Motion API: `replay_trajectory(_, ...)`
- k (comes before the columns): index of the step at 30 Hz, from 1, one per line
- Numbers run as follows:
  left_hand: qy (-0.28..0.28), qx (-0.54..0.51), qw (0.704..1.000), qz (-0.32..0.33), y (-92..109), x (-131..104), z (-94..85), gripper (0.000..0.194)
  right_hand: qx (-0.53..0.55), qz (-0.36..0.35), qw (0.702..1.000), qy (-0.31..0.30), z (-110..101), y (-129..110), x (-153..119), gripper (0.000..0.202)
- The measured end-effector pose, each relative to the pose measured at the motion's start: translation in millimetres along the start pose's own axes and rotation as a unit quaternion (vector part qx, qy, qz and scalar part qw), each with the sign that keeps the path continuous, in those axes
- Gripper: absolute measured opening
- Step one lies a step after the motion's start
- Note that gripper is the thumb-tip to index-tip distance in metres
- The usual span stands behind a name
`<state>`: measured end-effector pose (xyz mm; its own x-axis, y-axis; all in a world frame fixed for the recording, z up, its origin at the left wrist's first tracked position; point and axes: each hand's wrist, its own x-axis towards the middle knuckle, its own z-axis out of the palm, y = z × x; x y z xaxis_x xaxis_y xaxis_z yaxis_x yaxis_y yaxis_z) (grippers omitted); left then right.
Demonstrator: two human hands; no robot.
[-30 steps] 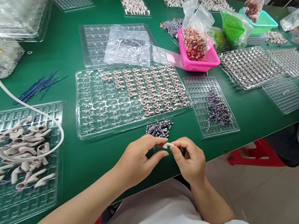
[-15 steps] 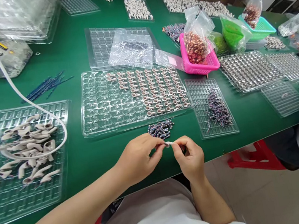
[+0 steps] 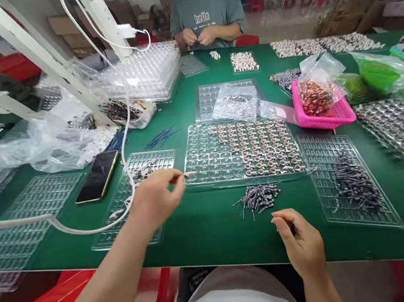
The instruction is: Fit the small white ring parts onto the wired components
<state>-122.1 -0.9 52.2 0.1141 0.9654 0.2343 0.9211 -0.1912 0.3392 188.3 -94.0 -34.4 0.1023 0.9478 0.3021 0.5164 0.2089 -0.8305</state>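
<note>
Mid-frame, the left hand (image 3: pixel 158 194) pinches a pale piece (image 3: pixel 190 174), maybe so its tip pokes out; lower right, the right hand (image 3: pixel 305 246) is curled (holding anything? can't tell).

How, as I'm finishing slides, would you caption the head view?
Left hand pinches a pale piece, right hand near small wired parts.
</note>
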Motion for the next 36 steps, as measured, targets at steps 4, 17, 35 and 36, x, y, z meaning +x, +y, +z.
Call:
replay_trajectory(4, 0.021, 0.123, 0.983, -0.134, -60.3, 6.0, -14.8, 0.032, 0.013, -0.014, 1.0, -0.004, 0.6, -2.3, 0.8, 0.014)
replay_trajectory(17, -0.093, -0.011, 0.99, 0.109, 44.4, 104.4, 84.0, 0.028, 0.05, -0.026, 0.998, -0.011, 3.8, -0.6, -0.6, 0.012)
replay_trajectory(35, -0.144, -0.063, 0.987, -0.035, 74.3, 124.2, 107.2, 0.02, 0.094, 0.017, 0.995, 0.033, 3.2, -2.5, -1.2, 0.014)
replay_trajectory(36, -0.136, -0.069, 0.988, -0.038, 74.9, 120.2, 102.0, 0.021, 0.095, 0.027, 0.994, 0.037, 0.9, -2.3, -1.6, 0.014)
